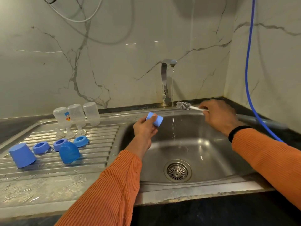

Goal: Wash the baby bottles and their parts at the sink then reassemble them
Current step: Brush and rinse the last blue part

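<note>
Centre frame, the left hand (145, 126) pinches the blue cap (154, 119) beside the running stream while the right hand (219, 115) grips the brush (184, 105) — best angle the cap's mouth toward the bristles.

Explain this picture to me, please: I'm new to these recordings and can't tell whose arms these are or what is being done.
There is no machine here. A person wears a camera on the head, so you look forward and down along their own arms in orange sleeves. The left hand holds a blue cap over the steel sink. The right hand grips the white handle of a bottle brush near the tap, which is running. On the ribbed draining board to the left stand three clear bottles upside down, three clear teats before them, three blue collar rings, and two more blue caps.
</note>
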Tool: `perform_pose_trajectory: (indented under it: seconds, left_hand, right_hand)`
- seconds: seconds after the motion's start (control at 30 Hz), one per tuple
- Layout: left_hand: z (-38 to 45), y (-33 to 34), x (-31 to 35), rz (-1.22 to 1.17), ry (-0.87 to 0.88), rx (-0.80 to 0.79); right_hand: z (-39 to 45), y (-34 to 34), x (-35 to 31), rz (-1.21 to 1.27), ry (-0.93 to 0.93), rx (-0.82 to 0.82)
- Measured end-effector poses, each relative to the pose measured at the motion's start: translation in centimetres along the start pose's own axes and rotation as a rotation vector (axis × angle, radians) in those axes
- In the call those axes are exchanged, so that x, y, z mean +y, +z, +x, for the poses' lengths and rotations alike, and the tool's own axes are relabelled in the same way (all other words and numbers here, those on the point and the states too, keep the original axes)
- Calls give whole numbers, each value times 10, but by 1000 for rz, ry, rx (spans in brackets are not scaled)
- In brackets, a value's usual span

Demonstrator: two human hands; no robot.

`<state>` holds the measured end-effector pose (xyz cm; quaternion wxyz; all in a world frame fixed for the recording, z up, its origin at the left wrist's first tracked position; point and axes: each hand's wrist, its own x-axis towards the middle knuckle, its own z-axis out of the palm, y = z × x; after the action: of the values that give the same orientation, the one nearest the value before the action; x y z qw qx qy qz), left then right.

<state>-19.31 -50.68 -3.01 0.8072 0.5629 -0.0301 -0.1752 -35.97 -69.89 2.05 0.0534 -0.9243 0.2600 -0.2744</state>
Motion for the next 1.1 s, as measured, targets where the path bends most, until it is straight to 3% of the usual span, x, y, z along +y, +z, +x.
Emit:
perform_pose_trajectory:
  seconds: [0.1,0.37,0.5,0.7,0.93,1.1]
  left_hand:
    - [-1,8,-8,121,63,-41]
    - [-2,58,-1,-218,-238,-77]
    - [0,74,-14,-286,-312,-100]
    - [10,68,-23,-421,-440,-67]
    - [2,74,-10,-437,-440,-137]
    - [-1,69,-15,-414,-480,-142]
  right_hand:
    - [6,-7,18,-137,58,17]
    - [11,-5,96,-146,361,86]
    - [12,3,106,-201,386,74]
    - [20,9,99,-301,277,36]
    - [17,7,89,-262,208,56]
    - [12,4,49,46,-131,90]
